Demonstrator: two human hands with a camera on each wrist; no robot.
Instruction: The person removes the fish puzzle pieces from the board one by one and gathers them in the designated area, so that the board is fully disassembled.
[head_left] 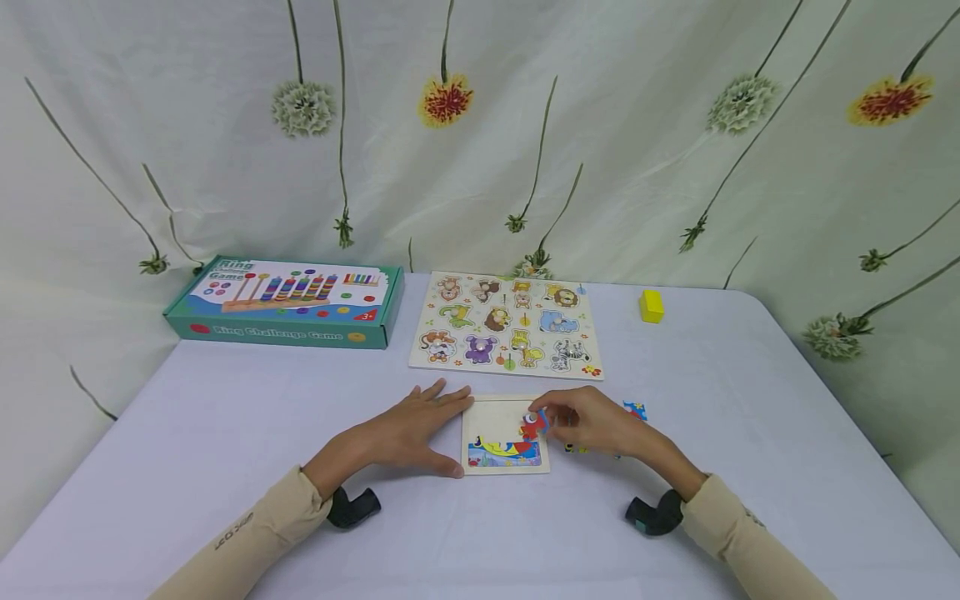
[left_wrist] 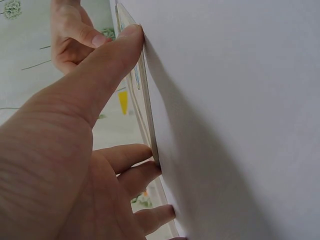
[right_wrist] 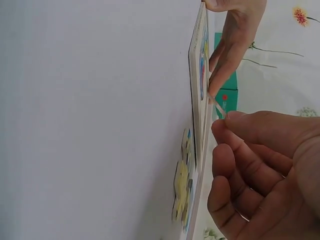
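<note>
Likely light, thin and stiff, so best taken by its edges: red-and-blue jigsaw piece (head_left: 532,428) pinched in right hand (head_left: 596,418), left hand (head_left: 415,427) spread against puzzle tray (head_left: 491,415).

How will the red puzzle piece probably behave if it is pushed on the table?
The red puzzle piece is probably stiff: its edge looks straight in the right wrist view. It seems light, since the right hand pinches it by one end. Being thin and flat, it should slide rather than roll.
</note>
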